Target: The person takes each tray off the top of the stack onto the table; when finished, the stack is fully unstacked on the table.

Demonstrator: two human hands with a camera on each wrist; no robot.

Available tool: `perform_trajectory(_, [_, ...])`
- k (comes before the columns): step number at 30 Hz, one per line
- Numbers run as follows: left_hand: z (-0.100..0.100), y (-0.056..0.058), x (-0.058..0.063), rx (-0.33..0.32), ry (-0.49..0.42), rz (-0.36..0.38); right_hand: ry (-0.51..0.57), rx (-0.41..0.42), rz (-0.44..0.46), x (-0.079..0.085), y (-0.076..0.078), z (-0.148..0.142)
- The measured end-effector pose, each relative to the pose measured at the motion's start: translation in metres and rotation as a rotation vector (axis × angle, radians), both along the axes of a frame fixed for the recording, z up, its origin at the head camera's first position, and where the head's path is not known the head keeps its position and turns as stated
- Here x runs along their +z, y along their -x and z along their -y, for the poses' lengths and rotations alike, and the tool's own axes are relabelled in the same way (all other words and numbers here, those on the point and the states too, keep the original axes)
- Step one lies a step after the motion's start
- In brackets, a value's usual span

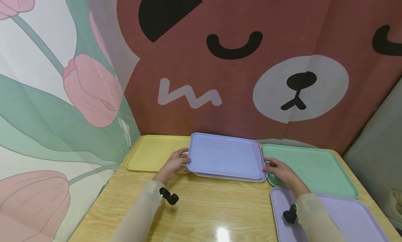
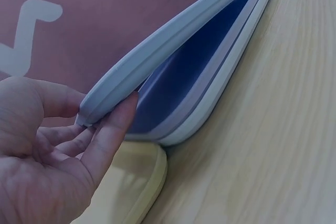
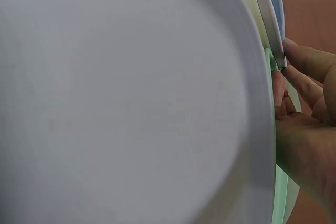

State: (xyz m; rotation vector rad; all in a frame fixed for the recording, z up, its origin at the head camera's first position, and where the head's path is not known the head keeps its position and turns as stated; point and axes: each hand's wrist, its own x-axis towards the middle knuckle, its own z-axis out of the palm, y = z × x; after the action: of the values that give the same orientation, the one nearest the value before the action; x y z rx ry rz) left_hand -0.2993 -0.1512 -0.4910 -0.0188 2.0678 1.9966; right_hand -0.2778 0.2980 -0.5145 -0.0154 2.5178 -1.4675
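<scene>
A periwinkle-blue tray (image 1: 226,156) lies over a small stack at the back of the table. Its left end is raised, leaving a wedge-shaped gap above the tray beneath (image 2: 197,85). My left hand (image 1: 172,165) grips the raised edge, thumb on one face and fingers on the other, as the left wrist view shows. On the opposite side my right hand (image 1: 284,173) pinches the blue tray's edge between thumb and fingers. A lilac rim and a paler rim show underneath in the stack.
To the left lies a yellow tray (image 1: 157,153), partly behind my left hand. A green tray (image 1: 314,168) lies at the right, with a lilac tray (image 1: 348,210) in front of it, under my right forearm. A printed bear curtain (image 1: 238,116) hangs behind the wooden table (image 1: 201,214).
</scene>
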Motion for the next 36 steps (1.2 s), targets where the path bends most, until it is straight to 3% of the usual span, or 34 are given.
perform_trajectory(14, [0.026,-0.009,-0.005,0.01,-0.017,-0.019,-0.035,-0.02,0.026,0.001,0.0,0.001])
perform_trajectory(25, [0.043,-0.017,-0.008,-0.032,0.02,-0.043,-0.026,-0.026,0.024,0.006,-0.002,0.003])
perform_trajectory(36, [0.065,-0.03,-0.009,-0.066,0.001,-0.026,-0.033,-0.023,0.03,0.006,-0.003,0.002])
